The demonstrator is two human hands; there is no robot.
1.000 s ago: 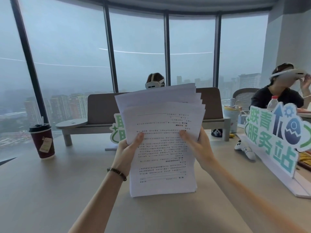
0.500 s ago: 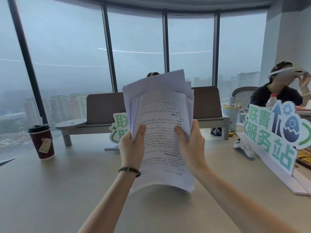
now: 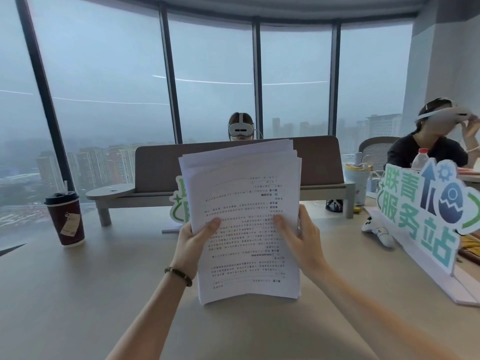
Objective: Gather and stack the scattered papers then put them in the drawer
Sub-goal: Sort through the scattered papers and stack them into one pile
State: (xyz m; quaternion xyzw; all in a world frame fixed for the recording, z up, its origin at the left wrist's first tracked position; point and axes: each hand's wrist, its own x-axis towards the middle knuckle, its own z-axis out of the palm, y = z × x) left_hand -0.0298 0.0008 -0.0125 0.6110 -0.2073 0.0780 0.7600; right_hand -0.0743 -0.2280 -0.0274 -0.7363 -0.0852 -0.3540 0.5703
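I see white papers [image 3: 246, 229] lined with rows of black print, a dark red cup [image 3: 68, 222] under a black lid, a beige table [image 3: 78, 294] — and a white sign [image 3: 426, 216] lettered in teal.

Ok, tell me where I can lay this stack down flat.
Bare table lies between the coffee cup and the paper stack, and below the stack nearer you. The right side is crowded by the green sign and white controller.

A curved wall of tall windows [image 3: 109, 74] with dark mullions shows grey haze over distant towers. Far across the pale table [image 3: 65, 294] stands a brown partition [image 3: 161, 167]; a grey wall [image 3: 446, 74] rises at right.
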